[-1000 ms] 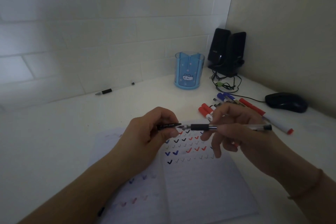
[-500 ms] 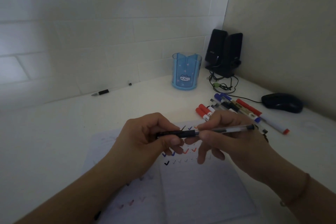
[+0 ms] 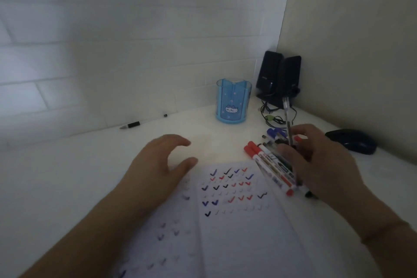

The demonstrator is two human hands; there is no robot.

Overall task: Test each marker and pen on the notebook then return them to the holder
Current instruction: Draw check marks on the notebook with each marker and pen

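An open notebook [image 3: 237, 228] covered in red, blue and black check marks lies in front of me. My left hand [image 3: 158, 165] hovers over its upper left corner, fingers loosely spread, holding nothing. My right hand [image 3: 320, 165] grips a clear capped pen [image 3: 287, 119] that points up and away. That hand is over a pile of red, blue and black markers [image 3: 268, 162] lying to the right of the notebook. The blue see-through holder [image 3: 233, 101] with a cat picture stands at the back by the wall, nothing visible inside it.
Two black speakers [image 3: 279, 74] with tangled cables sit in the corner, and a black mouse [image 3: 352, 141] lies at the right. A short black pen [image 3: 130, 124] and a small cap [image 3: 165, 115] lie near the back wall.
The cap went onto the pen between both hands. My left hand then let go and opened, and my right hand carried the pen right, over the marker pile.
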